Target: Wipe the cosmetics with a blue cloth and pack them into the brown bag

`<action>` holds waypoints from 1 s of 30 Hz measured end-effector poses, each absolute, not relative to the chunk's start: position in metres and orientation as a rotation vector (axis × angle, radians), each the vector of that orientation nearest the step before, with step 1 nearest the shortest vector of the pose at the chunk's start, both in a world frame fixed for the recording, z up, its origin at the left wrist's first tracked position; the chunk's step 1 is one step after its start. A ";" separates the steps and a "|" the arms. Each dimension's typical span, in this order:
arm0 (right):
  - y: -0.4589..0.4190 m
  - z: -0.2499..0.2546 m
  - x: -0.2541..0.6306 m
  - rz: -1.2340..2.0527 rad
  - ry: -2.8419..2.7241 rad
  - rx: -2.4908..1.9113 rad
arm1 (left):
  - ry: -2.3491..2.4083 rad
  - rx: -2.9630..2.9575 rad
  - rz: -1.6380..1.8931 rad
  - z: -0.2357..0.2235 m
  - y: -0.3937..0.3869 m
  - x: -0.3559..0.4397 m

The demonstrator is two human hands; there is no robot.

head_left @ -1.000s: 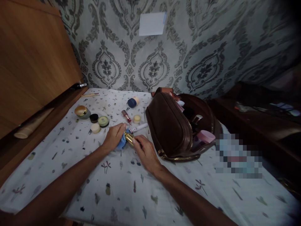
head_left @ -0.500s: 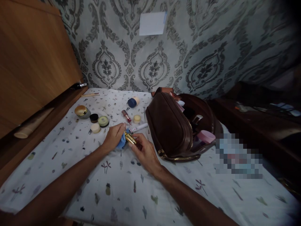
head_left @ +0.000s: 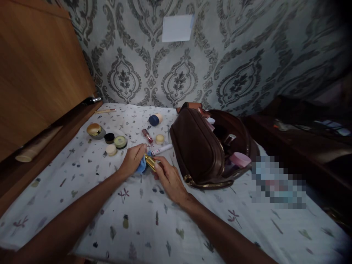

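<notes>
Over the patterned cloth, my left hand point(head_left: 134, 158) is closed around a blue cloth point(head_left: 141, 165), which bunches below its fingers. A shiny gold tube point(head_left: 150, 162), perhaps a lipstick, lies between my two hands, its left end against the blue cloth. My right hand point(head_left: 169, 179) pinches the tube's other end with thumb and fingers. Just beyond my hands lie a white pen-like tube point(head_left: 161, 149), a small pale yellow jar point(head_left: 160, 139) and a lip gloss tube point(head_left: 147, 135). My fingertips on the blue cloth are partly hidden.
An open brown leather bag point(head_left: 196, 146) stands right of my hands, with a pink item point(head_left: 240, 159) inside. To the left are a gold-lidded jar point(head_left: 95, 131), a green-topped jar point(head_left: 120, 142) and a cream lid point(head_left: 111, 150). A navy-capped container point(head_left: 154, 120) lies farther back.
My right thumb and fingers have shifted slightly along the gold tube, the thumb now lying over its end. My left hand stays nearly still with the blue cloth.
</notes>
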State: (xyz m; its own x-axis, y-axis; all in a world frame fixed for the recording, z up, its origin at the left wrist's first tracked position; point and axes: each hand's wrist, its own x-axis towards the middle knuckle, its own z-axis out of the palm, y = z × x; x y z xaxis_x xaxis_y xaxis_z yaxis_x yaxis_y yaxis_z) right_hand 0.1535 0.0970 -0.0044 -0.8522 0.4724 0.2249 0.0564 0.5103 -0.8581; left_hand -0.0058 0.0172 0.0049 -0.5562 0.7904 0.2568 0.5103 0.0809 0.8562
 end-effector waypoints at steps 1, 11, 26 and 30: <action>0.097 -0.006 0.153 1.299 -2.312 -0.440 | 2.093 1.287 1.466 0.005 0.018 -0.006; 0.098 -0.018 0.148 1.270 -2.171 -0.482 | 2.123 1.301 1.441 0.002 0.017 -0.007; 0.096 -0.008 0.154 1.304 -2.303 -0.404 | 1.981 1.327 1.478 -0.001 0.017 -0.009; 0.097 -0.008 0.153 1.296 -2.292 -0.420 | 1.973 1.239 1.547 -0.001 0.019 -0.008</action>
